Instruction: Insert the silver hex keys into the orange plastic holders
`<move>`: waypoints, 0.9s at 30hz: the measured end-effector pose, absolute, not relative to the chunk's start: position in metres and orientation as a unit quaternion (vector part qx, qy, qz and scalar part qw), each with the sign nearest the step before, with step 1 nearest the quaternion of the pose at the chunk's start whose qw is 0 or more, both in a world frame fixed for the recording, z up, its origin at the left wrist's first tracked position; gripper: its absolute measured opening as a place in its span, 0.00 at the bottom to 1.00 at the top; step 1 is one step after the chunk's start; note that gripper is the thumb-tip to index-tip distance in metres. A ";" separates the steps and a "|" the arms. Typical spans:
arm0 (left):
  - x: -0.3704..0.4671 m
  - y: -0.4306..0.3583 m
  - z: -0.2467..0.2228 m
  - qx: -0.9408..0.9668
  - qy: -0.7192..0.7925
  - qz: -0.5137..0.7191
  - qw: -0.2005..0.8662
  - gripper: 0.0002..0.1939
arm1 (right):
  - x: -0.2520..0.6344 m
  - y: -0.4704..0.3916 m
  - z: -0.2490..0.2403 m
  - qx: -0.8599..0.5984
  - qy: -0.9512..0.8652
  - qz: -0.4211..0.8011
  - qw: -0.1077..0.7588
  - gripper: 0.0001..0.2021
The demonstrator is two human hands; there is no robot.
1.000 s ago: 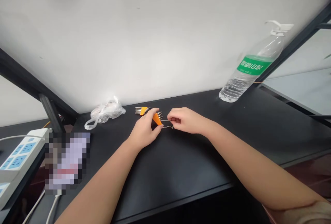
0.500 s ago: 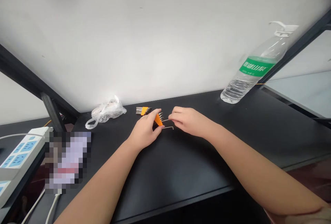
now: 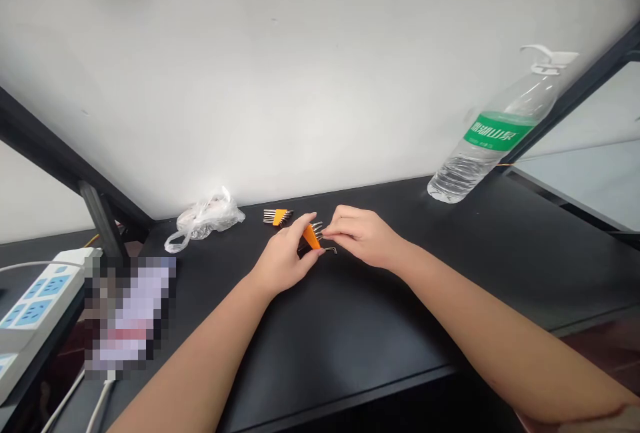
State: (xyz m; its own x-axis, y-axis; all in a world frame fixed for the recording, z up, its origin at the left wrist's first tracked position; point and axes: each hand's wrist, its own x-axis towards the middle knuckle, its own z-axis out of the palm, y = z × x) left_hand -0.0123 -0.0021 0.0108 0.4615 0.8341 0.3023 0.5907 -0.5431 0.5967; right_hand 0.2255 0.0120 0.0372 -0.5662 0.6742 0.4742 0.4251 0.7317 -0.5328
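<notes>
1. The left hand (image 3: 283,261) has a closed grip on the orange hex-key holder (image 3: 311,237), just above the black counter (image 3: 350,326). The right hand (image 3: 363,236) pinches a small L-shaped hex key (image 3: 330,250) at the holder.
2. The step in hand looks like seating the key into its slot; the next move calls for fine alignment.
3. A second orange hex-key set (image 3: 277,217) lies near, a plastic bag (image 3: 205,218) further left, a water bottle (image 3: 493,143) well apart. Open room lies toward the near edge.
</notes>
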 end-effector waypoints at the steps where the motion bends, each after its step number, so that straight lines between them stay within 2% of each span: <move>1: -0.012 -0.003 0.011 0.828 0.427 0.295 0.211 0.35 | 0.223 0.011 0.036 -0.322 -0.866 0.186 0.333 0.11; 4: -0.011 -0.004 0.011 0.823 0.422 0.313 0.215 0.35 | 0.217 0.009 0.033 -0.343 -0.854 0.211 0.330 0.09; 7: -0.011 -0.004 0.011 0.811 0.430 0.325 0.226 0.34 | 0.215 0.010 0.030 -0.352 -0.828 0.237 0.366 0.05; 11: -0.013 -0.003 0.010 0.805 0.432 0.332 0.235 0.34 | 0.216 0.012 0.024 -0.315 -0.837 0.221 0.390 0.08; 15: -0.014 -0.002 0.009 0.802 0.430 0.341 0.234 0.33 | 0.215 0.013 0.020 -0.302 -0.856 0.201 0.368 0.10; 20: -0.013 0.000 0.007 0.788 0.454 0.345 0.231 0.32 | 0.223 0.022 0.017 -0.410 -0.854 0.147 0.286 0.06; 24: -0.014 0.001 0.005 0.792 0.452 0.339 0.230 0.31 | 0.235 0.031 0.016 -0.404 -0.881 0.190 0.157 0.05; 27: -0.014 0.002 0.005 0.791 0.454 0.338 0.232 0.31 | 0.239 0.034 0.015 -0.398 -0.883 0.218 0.123 0.06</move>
